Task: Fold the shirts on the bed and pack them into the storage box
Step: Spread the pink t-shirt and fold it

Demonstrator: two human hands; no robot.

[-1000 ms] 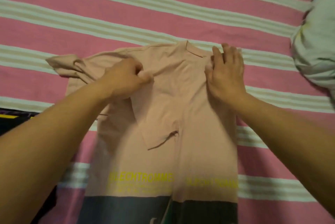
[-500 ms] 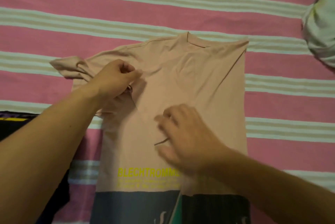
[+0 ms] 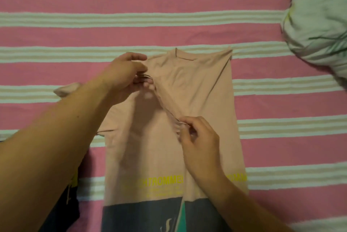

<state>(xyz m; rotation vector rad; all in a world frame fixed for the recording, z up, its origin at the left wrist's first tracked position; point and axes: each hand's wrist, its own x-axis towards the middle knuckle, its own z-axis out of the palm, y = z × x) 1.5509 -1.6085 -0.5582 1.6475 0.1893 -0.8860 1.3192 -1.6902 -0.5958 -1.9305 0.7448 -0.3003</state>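
The bed [image 3: 169,32] is covered by a sheet of pink bands and pale stripes running left to right. A tan shirt [image 3: 202,100] with yellow lettering and a dark lower panel lies flat at centre, collar toward 12 o'clock. A pale bundled cloth [image 3: 317,25] sits at 2 o'clock. A dark garment [image 3: 62,211] lies at 7 o'clock, beside the shirt.

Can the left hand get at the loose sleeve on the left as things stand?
Probably yes. The sleeve lies bare on the bed beside the left forearm, but the left hand now pinches a shirt fold and must release first.
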